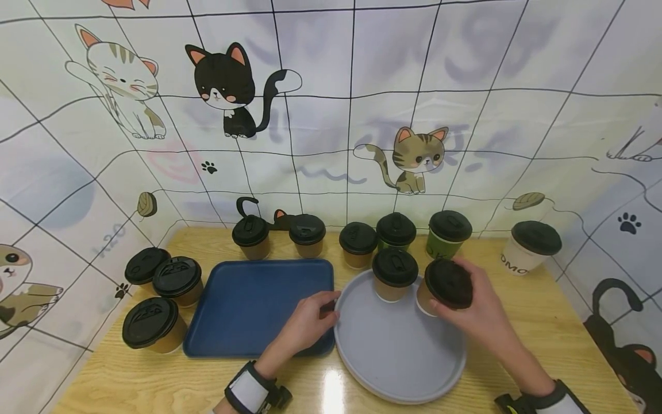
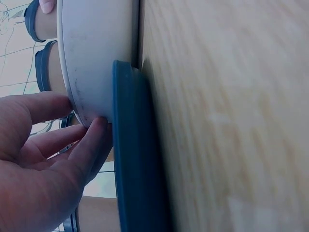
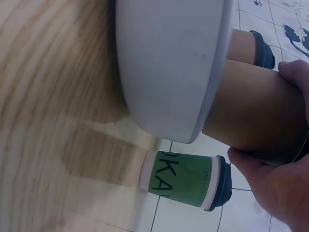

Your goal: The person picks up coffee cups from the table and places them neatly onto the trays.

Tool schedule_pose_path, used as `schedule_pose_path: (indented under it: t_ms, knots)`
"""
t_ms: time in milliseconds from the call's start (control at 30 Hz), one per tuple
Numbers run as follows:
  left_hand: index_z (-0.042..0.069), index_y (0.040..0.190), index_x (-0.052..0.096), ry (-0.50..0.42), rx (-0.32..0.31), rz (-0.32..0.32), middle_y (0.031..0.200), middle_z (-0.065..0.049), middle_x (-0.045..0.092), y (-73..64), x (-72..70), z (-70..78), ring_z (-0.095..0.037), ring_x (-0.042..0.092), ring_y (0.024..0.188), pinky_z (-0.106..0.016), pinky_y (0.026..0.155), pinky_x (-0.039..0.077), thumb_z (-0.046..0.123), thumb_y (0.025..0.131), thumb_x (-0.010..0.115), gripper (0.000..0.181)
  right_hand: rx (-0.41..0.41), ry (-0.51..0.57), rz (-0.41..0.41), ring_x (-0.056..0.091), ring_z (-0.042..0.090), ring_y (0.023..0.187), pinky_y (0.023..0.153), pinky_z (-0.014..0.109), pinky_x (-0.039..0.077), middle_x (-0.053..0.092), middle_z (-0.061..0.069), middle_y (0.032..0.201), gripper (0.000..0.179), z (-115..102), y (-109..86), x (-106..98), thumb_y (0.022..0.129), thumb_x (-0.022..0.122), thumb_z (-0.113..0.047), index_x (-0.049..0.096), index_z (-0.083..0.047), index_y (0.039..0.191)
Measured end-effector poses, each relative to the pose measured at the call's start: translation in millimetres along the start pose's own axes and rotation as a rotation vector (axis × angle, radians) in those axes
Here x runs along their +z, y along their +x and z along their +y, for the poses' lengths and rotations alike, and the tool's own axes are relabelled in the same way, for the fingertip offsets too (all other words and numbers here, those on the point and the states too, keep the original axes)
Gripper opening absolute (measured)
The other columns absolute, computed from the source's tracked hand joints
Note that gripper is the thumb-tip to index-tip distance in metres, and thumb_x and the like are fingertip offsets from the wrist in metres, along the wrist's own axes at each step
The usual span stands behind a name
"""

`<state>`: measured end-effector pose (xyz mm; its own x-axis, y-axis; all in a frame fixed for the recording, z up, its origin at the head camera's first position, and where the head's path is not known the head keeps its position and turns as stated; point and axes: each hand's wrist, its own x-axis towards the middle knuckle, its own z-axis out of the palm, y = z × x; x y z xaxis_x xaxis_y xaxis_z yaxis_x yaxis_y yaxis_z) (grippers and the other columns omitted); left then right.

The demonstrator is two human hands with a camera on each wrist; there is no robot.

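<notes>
My right hand [image 1: 481, 313] grips a brown paper cup [image 3: 256, 106] with a black lid, at the back right of a round grey tray [image 1: 400, 351]. Whether its base rests on the tray, I cannot tell. Beside it a second brown cup [image 1: 391, 287] stands upright on the tray, lid on. At the tray's left edge my left hand [image 1: 305, 323] pinches the rim between thumb and fingers, as the left wrist view shows. Just under that hand lies the right side of a blue rectangular tray [image 1: 258, 307], which bears nothing.
Lidded brown cups [image 1: 155, 325] stand left of the blue tray, with more behind it. Green cups [image 1: 446, 244] stand behind the round tray. A white lidded cup [image 1: 527, 253] is at the back right. A cat-patterned sheet [image 1: 320, 126] hangs behind the wooden table [image 1: 538, 310].
</notes>
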<state>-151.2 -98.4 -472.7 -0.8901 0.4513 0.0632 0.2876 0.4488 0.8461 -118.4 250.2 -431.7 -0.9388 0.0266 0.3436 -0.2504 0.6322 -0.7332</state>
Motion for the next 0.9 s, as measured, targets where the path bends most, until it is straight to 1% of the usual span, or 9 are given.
schedule_pose_path:
  t_ms: [133,433,533,567,600,667,700,800,900]
  knots:
    - [-0.006,0.141,0.059,-0.001,0.003,0.001,0.138,-0.023,0.06,0.6,0.3,0.1,-0.032,0.069,0.114,-0.031,0.088,0.059,0.003,0.1,0.063,0.042,0.007,0.013,-0.022,0.046,0.046,0.13,0.103,0.069,0.035,0.047,0.029,0.142,0.098,3,-0.6,3,0.072,0.095,-0.014,0.038,0.003,0.15]
    - [-0.006,0.141,0.059,-0.008,-0.007,0.001,0.139,-0.022,0.06,1.2,0.4,1.3,-0.031,0.069,0.115,-0.029,0.088,0.058,0.003,0.1,0.063,0.042,-0.025,0.002,-0.07,0.048,0.049,0.128,0.102,0.072,0.037,0.047,0.031,0.14,0.099,11,-1.1,9,0.071,0.095,-0.014,0.039,0.004,0.15]
    - [-0.006,0.141,0.059,-0.003,-0.009,0.002,0.139,-0.022,0.06,1.6,0.4,1.0,-0.031,0.069,0.116,-0.029,0.089,0.058,0.004,0.1,0.063,0.042,-0.028,-0.011,-0.086,0.048,0.048,0.128,0.102,0.069,0.037,0.047,0.03,0.141,0.099,15,-2.5,11,0.071,0.095,-0.016,0.039,0.003,0.15]
    - [-0.006,0.141,0.059,-0.004,-0.008,0.002,0.139,-0.022,0.06,1.6,0.4,1.0,-0.031,0.069,0.116,-0.029,0.089,0.058,0.004,0.1,0.063,0.042,-0.028,-0.016,-0.09,0.048,0.047,0.128,0.103,0.067,0.038,0.047,0.029,0.141,0.099,16,-2.8,12,0.071,0.096,-0.016,0.039,0.002,0.151]
    - [-0.006,0.141,0.059,-0.005,-0.007,0.002,0.139,-0.022,0.06,1.7,0.3,1.1,-0.031,0.069,0.116,-0.029,0.088,0.058,0.004,0.1,0.063,0.042,-0.028,-0.022,-0.095,0.049,0.046,0.128,0.105,0.061,0.039,0.047,0.028,0.141,0.099,17,-2.9,12,0.072,0.096,-0.017,0.039,0.001,0.151]
    - [-0.006,0.141,0.059,-0.006,-0.009,0.001,0.139,-0.022,0.06,1.7,0.4,0.6,-0.031,0.069,0.115,-0.029,0.088,0.058,0.003,0.1,0.063,0.042,-0.032,-0.035,-0.099,0.049,0.044,0.129,0.109,0.043,0.039,0.048,0.026,0.142,0.099,19,-3.0,13,0.072,0.095,-0.018,0.039,0.0,0.152]
    - [-0.006,0.141,0.059,-0.007,-0.01,0.001,0.139,-0.022,0.06,1.6,0.3,0.8,-0.031,0.069,0.115,-0.029,0.088,0.058,0.003,0.1,0.063,0.042,-0.035,-0.042,-0.1,0.05,0.043,0.129,0.108,0.035,0.038,0.048,0.025,0.142,0.099,20,-2.9,14,0.073,0.095,-0.019,0.039,-0.001,0.152]
    - [-0.006,0.14,0.059,-0.001,-0.01,0.004,0.138,-0.022,0.061,1.6,0.2,1.5,-0.03,0.07,0.114,-0.029,0.088,0.058,0.003,0.099,0.063,0.042,-0.04,-0.047,-0.105,0.05,0.043,0.129,0.108,0.037,0.039,0.048,0.025,0.141,0.099,21,-2.0,14,0.073,0.096,-0.02,0.039,-0.001,0.152]
    - [-0.006,0.14,0.06,0.01,-0.008,0.005,0.138,-0.022,0.061,1.5,0.3,2.2,-0.03,0.07,0.114,-0.03,0.088,0.058,0.003,0.099,0.064,0.042,-0.032,-0.056,-0.118,0.049,0.046,0.129,0.104,0.06,0.04,0.047,0.027,0.141,0.1,21,-1.2,13,0.074,0.096,-0.023,0.038,-0.001,0.152]
